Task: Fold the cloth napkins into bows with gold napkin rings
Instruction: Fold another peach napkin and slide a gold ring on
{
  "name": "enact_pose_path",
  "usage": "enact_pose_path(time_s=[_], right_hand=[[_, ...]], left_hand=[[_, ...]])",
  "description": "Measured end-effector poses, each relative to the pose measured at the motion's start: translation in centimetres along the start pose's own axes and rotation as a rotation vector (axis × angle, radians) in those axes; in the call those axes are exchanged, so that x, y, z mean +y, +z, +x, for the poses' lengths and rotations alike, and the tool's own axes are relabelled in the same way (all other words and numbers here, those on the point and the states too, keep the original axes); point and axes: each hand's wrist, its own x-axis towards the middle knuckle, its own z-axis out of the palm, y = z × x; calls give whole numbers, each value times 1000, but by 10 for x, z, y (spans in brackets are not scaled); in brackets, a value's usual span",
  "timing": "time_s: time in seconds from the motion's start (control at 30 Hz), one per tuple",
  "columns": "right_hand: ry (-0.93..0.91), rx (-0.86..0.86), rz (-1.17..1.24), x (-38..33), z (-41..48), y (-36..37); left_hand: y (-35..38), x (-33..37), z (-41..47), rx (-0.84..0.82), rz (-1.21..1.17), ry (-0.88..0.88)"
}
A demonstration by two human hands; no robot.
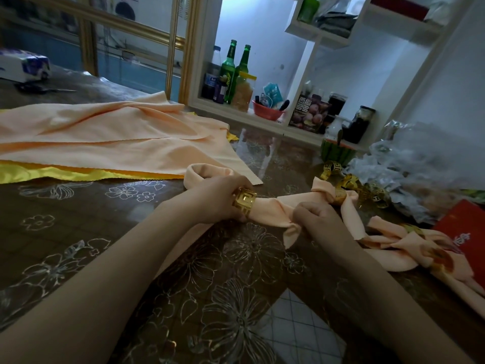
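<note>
A folded peach napkin (270, 211) lies across the table's middle with a gold napkin ring (244, 202) slipped over it. My left hand (220, 203) grips the ring and the napkin's looped left end (202, 173). My right hand (320, 222) pinches the bunched right end of the same napkin. Finished peach bows with gold rings lie to the right, one (333, 194) just behind my right hand and others (409, 240) beside the red box. Loose gold rings (351, 181) sit further back.
A stack of flat peach napkins (105, 137) over yellow cloth (39, 173) covers the table's left. Crumpled plastic bags (409, 164) and a red box (462, 232) crowd the right edge. Shelves with green bottles (231, 69) stand behind. The table has a floral cover (210, 285).
</note>
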Motion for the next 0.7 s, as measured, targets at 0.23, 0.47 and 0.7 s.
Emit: enact_pose_path(time_s=[0.23,0.47,0.7], right_hand=[[210,-507,-497,-5,-3,-17],[-131,-288,-353,-42,29,13],[-111,-94,60,-26,35,53]], left_hand=[[-5,-6,-2,-25,41,-38],[-11,-3,-4,-65,-8,-47],[-8,-4,-3,-49,-105,-109]])
